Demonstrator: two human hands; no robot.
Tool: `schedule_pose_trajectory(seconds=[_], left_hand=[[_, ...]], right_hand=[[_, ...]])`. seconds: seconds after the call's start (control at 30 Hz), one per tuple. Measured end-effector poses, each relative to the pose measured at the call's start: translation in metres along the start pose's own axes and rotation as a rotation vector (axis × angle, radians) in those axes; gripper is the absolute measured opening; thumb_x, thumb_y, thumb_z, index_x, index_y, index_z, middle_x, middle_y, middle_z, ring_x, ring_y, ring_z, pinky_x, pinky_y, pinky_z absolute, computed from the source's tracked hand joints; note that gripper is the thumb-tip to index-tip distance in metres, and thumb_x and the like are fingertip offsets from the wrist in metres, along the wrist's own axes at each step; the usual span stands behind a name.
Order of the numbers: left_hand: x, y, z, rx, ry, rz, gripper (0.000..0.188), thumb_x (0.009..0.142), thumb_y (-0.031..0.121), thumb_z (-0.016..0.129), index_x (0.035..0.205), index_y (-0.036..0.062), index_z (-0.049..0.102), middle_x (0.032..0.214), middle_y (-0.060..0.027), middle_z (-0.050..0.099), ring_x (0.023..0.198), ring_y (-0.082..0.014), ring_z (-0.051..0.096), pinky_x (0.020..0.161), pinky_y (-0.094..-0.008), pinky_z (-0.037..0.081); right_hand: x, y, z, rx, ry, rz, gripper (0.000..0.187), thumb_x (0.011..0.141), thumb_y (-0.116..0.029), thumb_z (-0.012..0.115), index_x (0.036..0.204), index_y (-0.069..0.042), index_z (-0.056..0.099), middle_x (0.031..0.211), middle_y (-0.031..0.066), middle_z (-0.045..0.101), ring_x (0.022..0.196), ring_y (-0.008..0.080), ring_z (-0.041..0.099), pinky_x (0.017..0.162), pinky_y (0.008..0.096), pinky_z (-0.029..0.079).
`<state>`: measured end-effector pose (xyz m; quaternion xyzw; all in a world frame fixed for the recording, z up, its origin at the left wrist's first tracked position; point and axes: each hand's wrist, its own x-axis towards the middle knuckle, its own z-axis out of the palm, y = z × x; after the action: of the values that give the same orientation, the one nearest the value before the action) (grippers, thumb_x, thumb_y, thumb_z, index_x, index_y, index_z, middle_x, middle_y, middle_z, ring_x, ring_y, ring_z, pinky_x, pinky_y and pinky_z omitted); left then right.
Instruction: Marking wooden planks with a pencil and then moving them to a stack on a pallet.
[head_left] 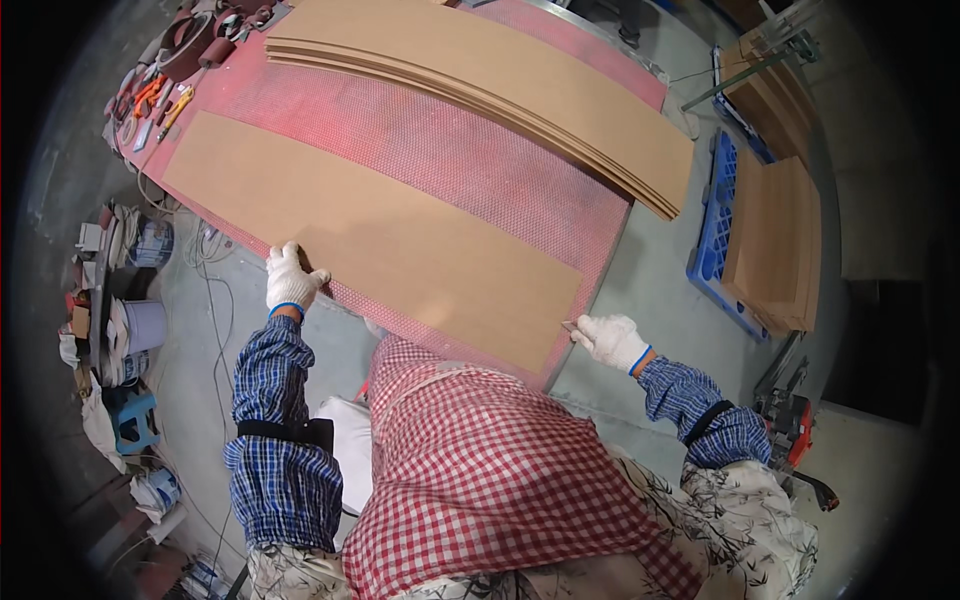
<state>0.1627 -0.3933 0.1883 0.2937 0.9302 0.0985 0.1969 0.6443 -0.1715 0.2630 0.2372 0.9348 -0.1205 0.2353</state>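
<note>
A long tan board (390,235) lies flat on the pink, mesh-textured table top (400,115), close to its near edge. My left hand (291,280), in a white knit glove, is at the board's near edge, thumb apart from the fingers. A dark patch shows between thumb and fingers; whether it is shadow or a thing, I cannot make out. By the board's right end is my right hand (614,341), also gloved, with its fingers pinched together. A small, thin, pale tip sticks out of the pinch toward the board's corner; its kind is unclear.
A stack of similar boards (480,75) lies across the table's far side. Sanding belts (190,45) and hand tools (175,112) crowd the far left corner. To the right, more boards (770,245) stand on a blue pallet (715,200). Buckets (140,325) and cords are on the left.
</note>
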Motion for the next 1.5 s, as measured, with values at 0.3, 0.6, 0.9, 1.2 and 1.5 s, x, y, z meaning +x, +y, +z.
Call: schedule_pose_trajectory(seconds=[0.3, 0.6, 0.9, 1.2, 1.5], left_hand=[[-0.003, 0.001, -0.004, -0.001, 0.024, -0.002, 0.073, 0.063, 0.028, 0.086, 0.124, 0.0055, 0.052, 0.127, -0.0198, 0.048, 0.123, -0.0400, 0.044, 0.103, -0.0457, 0.043], [-0.011, 0.007, -0.012, 0.011, 0.090, 0.062, 0.067, 0.061, 0.034, 0.085, 0.115, 0.0071, 0.057, 0.120, -0.0209, 0.050, 0.119, -0.0397, 0.045, 0.100, -0.0473, 0.041], [-0.029, 0.016, -0.001, -0.067, 0.153, 0.158, 0.076, 0.063, 0.035, 0.084, 0.123, 0.0007, 0.052, 0.129, -0.0300, 0.043, 0.126, -0.0502, 0.038, 0.107, -0.0526, 0.035], [-0.067, -0.010, -0.028, -0.205, -0.029, 0.364, 0.083, 0.075, 0.047, 0.073, 0.138, 0.0026, 0.043, 0.139, -0.0334, 0.038, 0.131, -0.0493, 0.035, 0.107, -0.0528, 0.033], [-0.074, -0.029, -0.028, -0.355, -0.046, 0.565, 0.077, 0.074, 0.044, 0.072, 0.133, -0.0002, 0.047, 0.126, -0.0294, 0.045, 0.119, -0.0445, 0.045, 0.091, -0.0497, 0.043]], right_hand=[[0.026, -0.014, -0.001, 0.006, 0.099, -0.072, 0.024, 0.095, -0.031, 0.053, 0.088, -0.009, 0.054, 0.069, 0.0133, 0.064, 0.065, 0.0341, 0.065, 0.059, 0.0478, 0.050], [0.118, -0.073, -0.028, 0.003, 0.096, -0.128, 0.021, 0.094, -0.028, 0.052, 0.093, -0.007, 0.058, 0.074, 0.0154, 0.068, 0.069, 0.0356, 0.067, 0.062, 0.0486, 0.052], [0.251, -0.169, -0.083, -0.010, 0.106, -0.162, 0.021, 0.093, -0.027, 0.054, 0.093, -0.006, 0.056, 0.080, 0.0177, 0.069, 0.076, 0.0376, 0.068, 0.067, 0.0499, 0.052], [0.398, -0.298, -0.151, 0.005, 0.155, -0.225, 0.026, 0.096, -0.031, 0.050, 0.092, -0.007, 0.058, 0.083, 0.0196, 0.068, 0.077, 0.0401, 0.066, 0.069, 0.0512, 0.051], [0.543, -0.420, -0.223, -0.031, 0.145, -0.195, 0.033, 0.096, -0.035, 0.047, 0.102, -0.006, 0.062, 0.095, 0.0241, 0.068, 0.089, 0.0436, 0.065, 0.080, 0.0531, 0.050]])
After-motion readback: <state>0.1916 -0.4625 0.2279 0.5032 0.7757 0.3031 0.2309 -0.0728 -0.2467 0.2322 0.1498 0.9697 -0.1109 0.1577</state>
